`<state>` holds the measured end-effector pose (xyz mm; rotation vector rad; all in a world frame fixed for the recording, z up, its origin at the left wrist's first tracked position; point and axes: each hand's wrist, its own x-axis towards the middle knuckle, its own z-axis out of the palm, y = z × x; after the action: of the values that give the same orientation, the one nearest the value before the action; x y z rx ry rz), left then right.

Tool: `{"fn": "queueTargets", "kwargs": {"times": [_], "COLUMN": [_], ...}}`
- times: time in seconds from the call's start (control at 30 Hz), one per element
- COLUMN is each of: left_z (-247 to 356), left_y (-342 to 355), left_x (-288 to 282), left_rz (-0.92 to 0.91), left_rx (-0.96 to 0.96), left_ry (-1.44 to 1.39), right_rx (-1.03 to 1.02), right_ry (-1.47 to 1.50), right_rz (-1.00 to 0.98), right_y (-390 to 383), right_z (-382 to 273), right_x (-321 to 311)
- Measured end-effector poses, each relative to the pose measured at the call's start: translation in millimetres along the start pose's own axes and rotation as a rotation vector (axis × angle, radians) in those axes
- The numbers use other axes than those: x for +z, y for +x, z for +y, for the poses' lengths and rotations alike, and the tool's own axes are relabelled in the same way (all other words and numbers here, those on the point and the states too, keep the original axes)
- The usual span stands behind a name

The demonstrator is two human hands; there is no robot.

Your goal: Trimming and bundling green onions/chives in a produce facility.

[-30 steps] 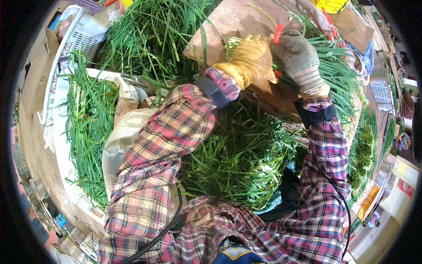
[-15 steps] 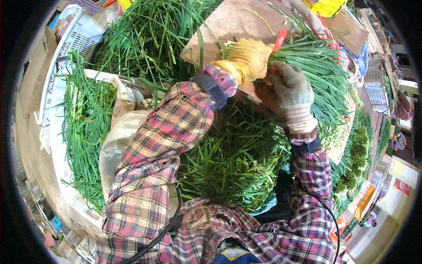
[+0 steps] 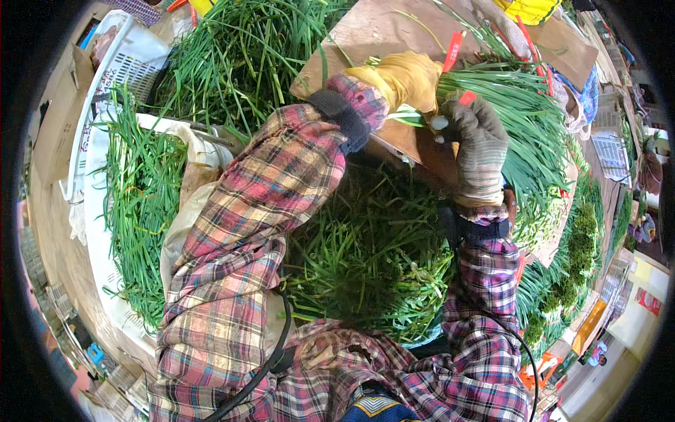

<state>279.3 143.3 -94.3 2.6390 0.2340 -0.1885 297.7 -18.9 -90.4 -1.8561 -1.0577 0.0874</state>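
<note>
My left hand [image 3: 408, 79], in a yellow glove, is closed round a bunch of garlic chives [image 3: 496, 98] above a wooden board [image 3: 351, 49]. White stem ends show under its fingers. The long green leaves fan out to the right. A red tape [image 3: 453, 50] sticks up beside the yellow glove. My right hand [image 3: 478, 141], in a grey knit glove with bare fingertips, is closed beside the bunch. A short red tape end [image 3: 467, 98] shows at its fingers. How the tape runs round the bunch is hidden by my hands.
Loose leaves [image 3: 232, 63] are heaped at the back left, and more greens [image 3: 373, 260] lie below my arms. A white basket [image 3: 133, 63] and a white tub of greens [image 3: 98, 260] stand at left. Tied bunches [image 3: 573, 253] line the right.
My right hand has turned, and the red tape end at its fingers has moved up and right. The left hand still grips the chives, a little higher and further right.
</note>
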Motion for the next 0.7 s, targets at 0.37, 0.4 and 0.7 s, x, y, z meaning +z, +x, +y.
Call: {"fn": "queueTargets", "kwargs": {"times": [0.37,0.4,0.7], "left_z": [-1,1,-9], "left_y": [-10,-13,-13], "left_x": [11,9,33], "left_rz": [0.255,0.243,0.517], "left_rx": [0.04,0.002,0.111], "left_ry": [-0.072,-0.075,-0.064], "right_rx": [0.545,0.554,0.404], "right_ry": [0.535,0.541,0.446], "right_rz": [0.063,0.057,-0.099], "right_y": [56,57,54], "right_z": [4,4,-2], "right_x": [11,11,-4]}}
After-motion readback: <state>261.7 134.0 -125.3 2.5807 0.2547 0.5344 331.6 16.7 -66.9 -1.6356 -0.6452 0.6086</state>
